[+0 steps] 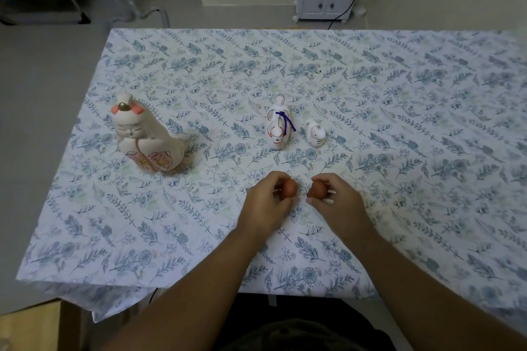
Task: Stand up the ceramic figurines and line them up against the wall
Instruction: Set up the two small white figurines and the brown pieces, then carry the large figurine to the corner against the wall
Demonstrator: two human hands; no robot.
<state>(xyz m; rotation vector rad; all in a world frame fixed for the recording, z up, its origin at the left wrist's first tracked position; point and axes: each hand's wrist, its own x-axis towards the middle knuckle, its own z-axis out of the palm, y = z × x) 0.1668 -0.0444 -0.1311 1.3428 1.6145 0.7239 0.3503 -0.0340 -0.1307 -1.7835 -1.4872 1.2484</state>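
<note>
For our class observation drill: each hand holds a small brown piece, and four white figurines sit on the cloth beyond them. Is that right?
Not quite. The head view shows three white figurines on the cloth, not four: the doll, the horse and the small animal. The rest holds: the left hand and right hand each hold a small brown piece.

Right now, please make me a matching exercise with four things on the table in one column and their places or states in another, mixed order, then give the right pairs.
Things:
1. large doll figurine
2. figurine with purple cord
3. small white rabbit figurine
4. brown piece in the left hand

Places or states:
A. held between fingers, near the front of the tablecloth
B. far left of the cloth, alone
C. middle, just left of the smallest white piece
D. middle, rightmost of the white pieces

Pairs: 1-B, 2-C, 3-D, 4-A
</note>
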